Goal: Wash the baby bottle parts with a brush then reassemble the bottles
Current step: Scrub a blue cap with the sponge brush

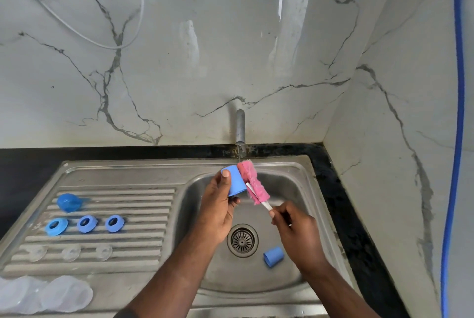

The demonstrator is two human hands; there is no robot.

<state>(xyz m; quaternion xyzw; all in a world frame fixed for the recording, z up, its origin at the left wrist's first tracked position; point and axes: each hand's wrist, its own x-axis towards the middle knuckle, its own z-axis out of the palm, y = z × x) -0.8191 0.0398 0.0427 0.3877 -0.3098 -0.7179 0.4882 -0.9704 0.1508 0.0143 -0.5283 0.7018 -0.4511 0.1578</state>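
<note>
Blue cap: held over the sink basin, at 12 o'clock from the drain and just below the tap.
Left hand: clamped on the cap, with the thumb across its upper wall and the fingers behind.
Right hand: closed round the brush's thin white handle.
Brush: the pink head lies against the cap's outer wall at its 3 o'clock side, under a thin stream of water.
Handling, cap: judged to be light, rigid plastic. The wet, smooth, tapered wall is likely to slip, so it is best gripped round the wall with the mouth left free.
Handling, brush: the head looks soft and the handle may flex, so a hold nearer the head would give more control.
Second cap: on its side in the basin, at 4 o'clock from the drain.
Rings: three on the drainboard, at 9 o'clock from the basin.
</note>
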